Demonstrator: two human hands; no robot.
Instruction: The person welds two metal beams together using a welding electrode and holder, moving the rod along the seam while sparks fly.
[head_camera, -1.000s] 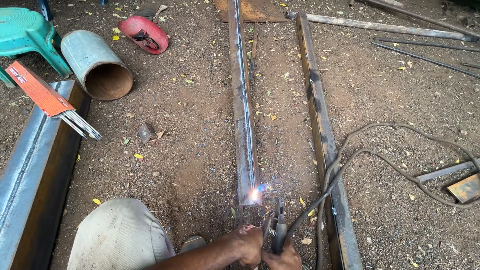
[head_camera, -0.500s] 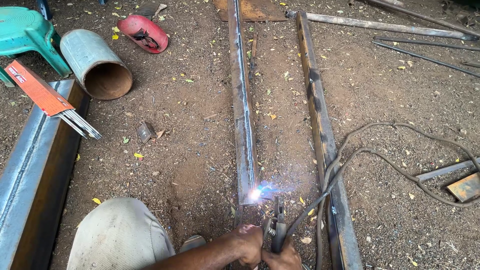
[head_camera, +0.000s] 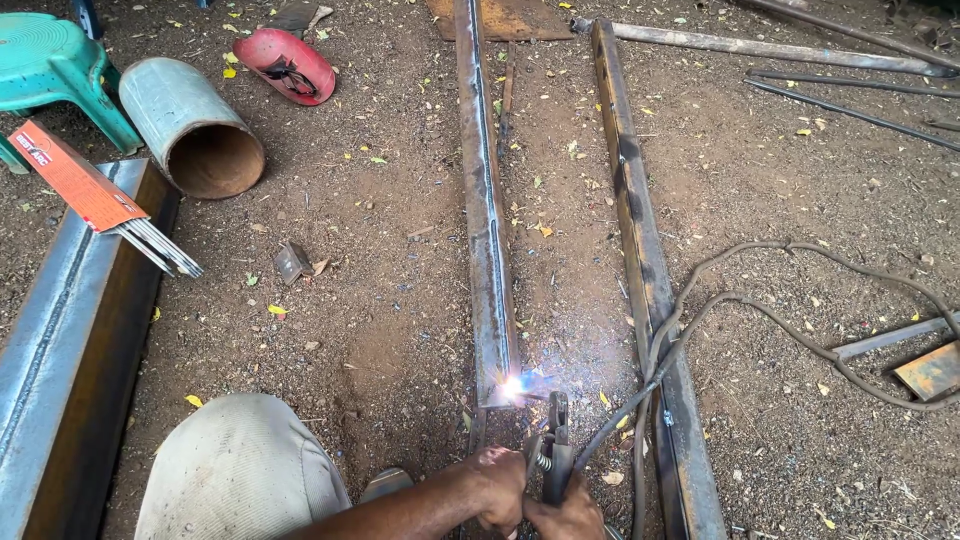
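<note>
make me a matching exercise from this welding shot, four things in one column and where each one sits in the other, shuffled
Things:
1. electrode holder
2. red welding mask
3. box of welding rods
4. teal plastic stool

Places:
A. lying across the top of the steel beam at the left
B. gripped in both hands, left hand and right hand, at the near end of the middle steel bar
C. far left corner, beside the open pipe
D. on the dirt beyond the pipe, inner side up

Pairs: 1-B, 2-D, 3-A, 4-C
</note>
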